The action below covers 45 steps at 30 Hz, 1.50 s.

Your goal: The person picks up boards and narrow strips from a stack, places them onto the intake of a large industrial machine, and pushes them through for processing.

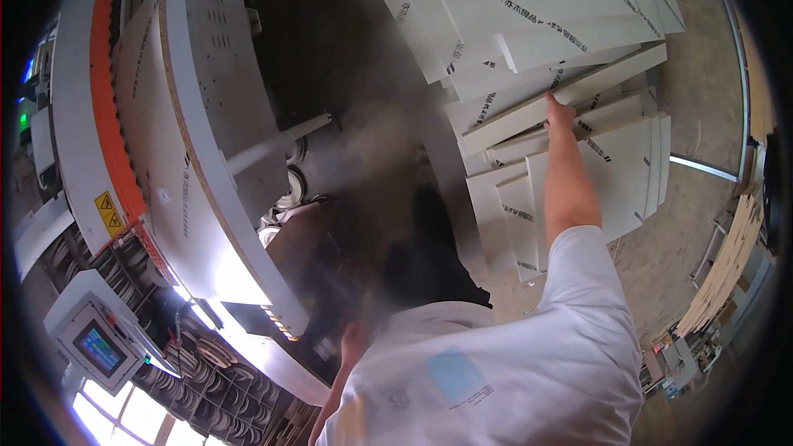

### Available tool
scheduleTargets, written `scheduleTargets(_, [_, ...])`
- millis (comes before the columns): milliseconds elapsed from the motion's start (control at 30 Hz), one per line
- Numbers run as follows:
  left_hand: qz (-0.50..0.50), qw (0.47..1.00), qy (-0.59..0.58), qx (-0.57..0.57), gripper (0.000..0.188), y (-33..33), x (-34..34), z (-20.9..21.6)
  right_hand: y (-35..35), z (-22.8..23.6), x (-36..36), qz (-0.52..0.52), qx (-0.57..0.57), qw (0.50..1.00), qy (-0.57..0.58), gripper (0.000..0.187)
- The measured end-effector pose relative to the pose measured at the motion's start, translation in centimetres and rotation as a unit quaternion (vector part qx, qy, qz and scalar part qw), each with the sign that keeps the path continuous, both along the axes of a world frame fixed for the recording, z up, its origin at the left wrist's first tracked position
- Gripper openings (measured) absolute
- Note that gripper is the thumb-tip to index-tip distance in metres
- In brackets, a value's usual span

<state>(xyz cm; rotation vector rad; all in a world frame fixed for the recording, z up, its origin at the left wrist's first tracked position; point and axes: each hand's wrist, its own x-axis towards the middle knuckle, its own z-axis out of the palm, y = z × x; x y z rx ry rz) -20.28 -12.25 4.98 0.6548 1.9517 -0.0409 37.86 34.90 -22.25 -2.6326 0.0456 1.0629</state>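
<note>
My right arm reaches out to a stack of white panels (578, 8). At its near part my right hand (560, 113) grips the edge of a long narrow white board (607, 76), which lies slantwise across other boards. Beneath and nearer to me are more strips and wider white panels (599, 157), overlapping unevenly. My left hand (353, 342) is low beside my waist, near the machine's end; its fingers are too unclear to tell whether they hold anything.
A long machine with an orange band (116, 107) runs along the left, a large white panel (169, 149) on it. Nearer stands a control box with a lit screen (99, 345). Racks of coiled edging rolls (215, 380) are below. Long light-coloured boards (731, 256) lie at far right.
</note>
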Motion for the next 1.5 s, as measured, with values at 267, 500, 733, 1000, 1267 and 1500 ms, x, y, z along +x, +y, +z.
scheduleTargets(267, [0.047,0.998,-0.037,-0.033,0.021,4.5,-0.7,-0.4,-1.1,3.5,0.3,-0.073,0.171,0.983,0.012,0.088])
scheduleTargets(500, [0.105,0.99,-0.096,-0.009,0.024,12.8,2.6,0.2,-6.3,12.8,-3.3,-0.135,0.416,0.875,0.207,0.06])
scheduleTargets(733, [0.038,0.918,-0.36,0.162,0.066,25.7,7.9,5.5,-11.1,24.2,-10.8,-0.053,0.606,0.732,0.308,0.047])
scheduleTargets(1000, [0.141,0.776,-0.55,0.275,0.085,25.4,5.8,13.6,-13.7,35.4,-18.8,0.127,0.709,0.637,0.275,0.068])
scheduleTargets(1267, [0.014,0.759,-0.483,0.437,0.084,18.5,-4.1,18.2,-19.3,45.8,-24.9,0.116,0.723,0.557,0.392,0.059])
scheduleTargets(1500, [-0.094,0.777,-0.291,0.55,0.082,12.6,-10.8,19.0,-24.0,45.7,-27.7,0.146,0.678,0.654,0.302,0.05])
